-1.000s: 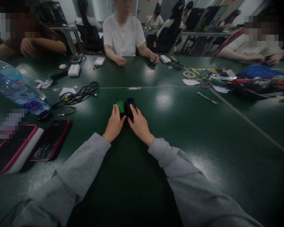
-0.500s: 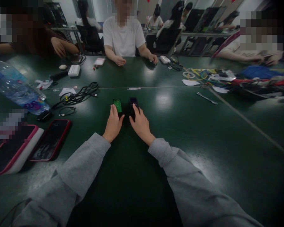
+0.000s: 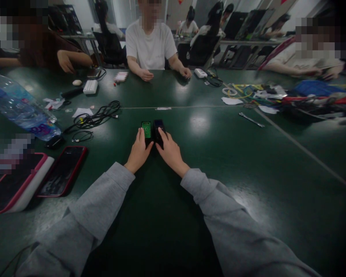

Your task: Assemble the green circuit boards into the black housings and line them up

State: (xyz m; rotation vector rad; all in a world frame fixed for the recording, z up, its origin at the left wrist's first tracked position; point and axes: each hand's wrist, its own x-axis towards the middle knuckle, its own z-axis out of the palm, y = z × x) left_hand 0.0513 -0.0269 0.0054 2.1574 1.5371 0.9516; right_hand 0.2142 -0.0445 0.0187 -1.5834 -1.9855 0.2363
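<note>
In the middle of the dark green table (image 3: pixel 219 173), my left hand (image 3: pixel 138 152) is closed around a small black case with a green circuit board (image 3: pixel 147 130) showing on its upper face. Beside it, my right hand (image 3: pixel 171 152) grips a small black box-shaped device (image 3: pixel 159 123), its fingers over the top and right side. The two pieces lie side by side, with a narrow dark gap between them. My fingers hide their lower parts. Both thumbs point inward and nearly meet.
To my left lie a red-edged phone (image 3: pixel 64 171), a pink-edged phone (image 3: pixel 17 181), plastic bottles (image 3: pixel 25 111) and a coiled black cable (image 3: pixel 99 115). A wrench (image 3: pixel 251 119) and a heap of wires (image 3: pixel 276 96) are at right. A person in white (image 3: pixel 151 44) sits opposite.
Both hands have moved the pieces closer together: the circuit-board case shifted right and the black device shifted slightly left. The gap between them has narrowed.
</note>
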